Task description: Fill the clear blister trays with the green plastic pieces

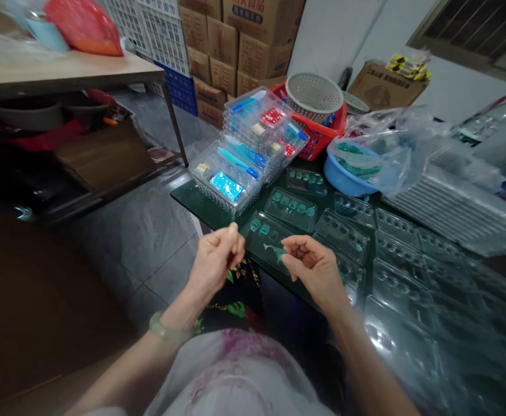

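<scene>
My left hand (216, 263) is raised in front of me, its fingers pinched together; what they hold, if anything, is too small to make out. My right hand (313, 267) hovers beside it at the near edge of the dark table (201, 203), fingers curled, pinching a small green piece (275, 252) with a thin pale tail. Just beyond both hands lies a clear plastic blister tray (267, 236) with two green pieces in its pockets. Further clear trays (291, 207), partly filled with green pieces, lie behind it.
Several empty clear trays (409, 289) cover the table's right side. A stack of packed clear boxes (248, 150) sits at the far left corner, with a red basket (322, 130) and a blue bowl (348, 176) in a plastic bag behind. Cardboard boxes (235, 46) line the wall. A wooden table (62, 69) stands at left.
</scene>
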`<state>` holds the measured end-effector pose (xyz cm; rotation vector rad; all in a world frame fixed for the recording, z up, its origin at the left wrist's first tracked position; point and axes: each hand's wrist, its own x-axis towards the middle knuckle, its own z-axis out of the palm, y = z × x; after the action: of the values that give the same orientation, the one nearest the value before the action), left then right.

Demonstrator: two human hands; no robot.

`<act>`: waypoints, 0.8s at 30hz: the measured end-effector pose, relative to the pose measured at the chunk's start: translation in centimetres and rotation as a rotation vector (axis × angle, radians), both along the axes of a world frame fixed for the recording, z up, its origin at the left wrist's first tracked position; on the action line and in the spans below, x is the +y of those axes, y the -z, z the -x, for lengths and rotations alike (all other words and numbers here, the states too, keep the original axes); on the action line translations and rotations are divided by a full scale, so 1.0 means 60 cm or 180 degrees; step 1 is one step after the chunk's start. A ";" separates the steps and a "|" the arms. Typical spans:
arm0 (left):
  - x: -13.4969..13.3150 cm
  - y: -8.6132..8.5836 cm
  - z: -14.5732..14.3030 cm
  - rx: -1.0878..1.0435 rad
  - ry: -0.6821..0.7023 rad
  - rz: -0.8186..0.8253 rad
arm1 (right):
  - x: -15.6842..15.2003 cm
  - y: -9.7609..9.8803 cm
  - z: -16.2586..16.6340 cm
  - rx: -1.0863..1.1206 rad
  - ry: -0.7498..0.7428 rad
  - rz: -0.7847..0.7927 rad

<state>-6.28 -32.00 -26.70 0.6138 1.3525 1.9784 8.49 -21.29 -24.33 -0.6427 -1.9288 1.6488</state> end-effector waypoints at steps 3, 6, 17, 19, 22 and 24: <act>-0.009 -0.012 -0.040 -0.0084 0.0700 0.0114 | -0.009 0.008 0.010 0.0113 0.0055 -0.0193; -0.008 -0.010 -0.060 -0.0186 0.0809 0.0179 | -0.016 0.012 0.013 0.0201 0.0020 -0.0534; 0.000 0.004 -0.069 -0.1341 0.1088 0.0188 | -0.016 0.029 -0.001 0.0071 -0.0044 -0.1040; -0.001 0.006 -0.070 -0.1232 0.1012 0.0233 | -0.017 0.030 -0.003 0.0048 -0.0037 -0.1115; 0.001 0.009 -0.069 -0.1179 0.1065 0.0302 | -0.018 0.031 -0.003 0.0022 0.0002 -0.1113; 0.003 0.010 -0.066 -0.1244 0.1141 0.0278 | -0.019 0.030 -0.004 0.0029 -0.0027 -0.0860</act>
<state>-2.32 -31.81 -27.32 0.3712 1.0038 1.6347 8.72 -22.41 -26.14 -0.5186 -2.1003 1.3589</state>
